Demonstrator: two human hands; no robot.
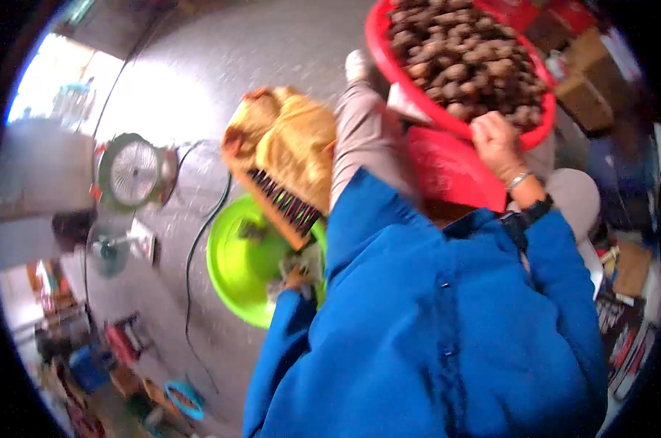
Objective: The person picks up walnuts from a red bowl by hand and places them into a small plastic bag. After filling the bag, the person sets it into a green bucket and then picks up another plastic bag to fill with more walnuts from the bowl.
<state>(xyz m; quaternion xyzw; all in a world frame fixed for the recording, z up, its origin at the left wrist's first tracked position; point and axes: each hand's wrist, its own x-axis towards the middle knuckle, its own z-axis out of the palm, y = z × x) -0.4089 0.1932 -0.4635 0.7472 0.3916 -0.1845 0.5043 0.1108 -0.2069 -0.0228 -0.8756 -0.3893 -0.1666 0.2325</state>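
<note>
My right hand (495, 143) is closed, its fingers curled, at the near rim of a big red basin (383, 51). Round brown walnut-like nuts (465, 51) fill that basin; what the fingers hold is hidden. My left hand (297, 279) reaches down into a bright green basin (232, 281), over pale crumpled material (312, 264). Its fingers are mostly hidden and blurred. A dark clump (252, 230) lies in the same basin. Over its edge leans a wood-edged rack with dark bars (283, 201), partly covered by a yellow cloth (298, 142).
Below the nuts is a red container (447, 164) beside my leg. A round fan (133, 169) stands on the grey floor at left, and a dark cable (192, 270) runs past the green basin. Cardboard boxes (586, 91) are at right, a blue ring-shaped item (184, 400) lower left.
</note>
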